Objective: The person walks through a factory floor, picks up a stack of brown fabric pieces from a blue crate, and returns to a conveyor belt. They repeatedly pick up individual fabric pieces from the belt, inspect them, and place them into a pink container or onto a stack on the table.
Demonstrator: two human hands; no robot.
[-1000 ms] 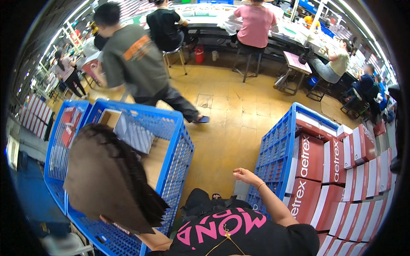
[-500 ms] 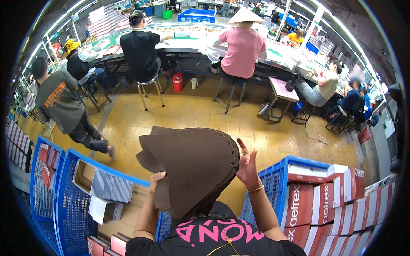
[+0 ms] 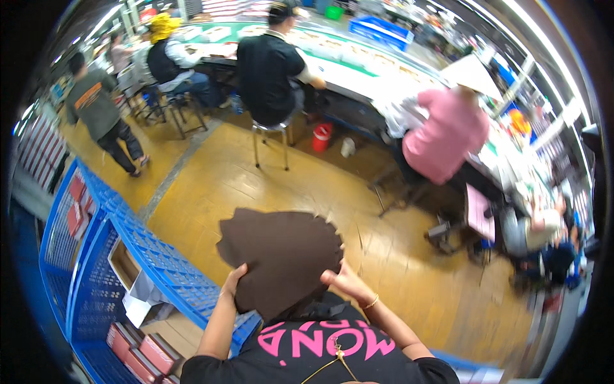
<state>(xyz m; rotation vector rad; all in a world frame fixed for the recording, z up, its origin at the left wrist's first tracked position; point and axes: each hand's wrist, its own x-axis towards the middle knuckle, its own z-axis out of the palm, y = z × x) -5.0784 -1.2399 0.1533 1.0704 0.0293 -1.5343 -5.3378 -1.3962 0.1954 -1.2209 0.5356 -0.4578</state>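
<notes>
A stack of dark brown cut sheets (image 3: 281,256), with a rounded, notched edge on one side, is held flat in front of my body. My left hand (image 3: 235,280) grips its near left edge, the thumb lying on top. At the right edge my right hand (image 3: 350,283) pinches the stack, thumb above and the other fingers hidden beneath. The sheets look thin and soft; their left end is uneven.
Blue plastic crates (image 3: 160,262) at my left hold red shoe boxes (image 3: 131,358) and cardboard. Several people sit on stools along a long worktable (image 3: 345,73) ahead. A person (image 3: 96,105) walks at far left. A red bucket (image 3: 322,137) stands under the table.
My view has turned right and the scene has slid and tilted. My right hand, spread against the edge before, now closes on the stack. The person at left has moved farther away.
</notes>
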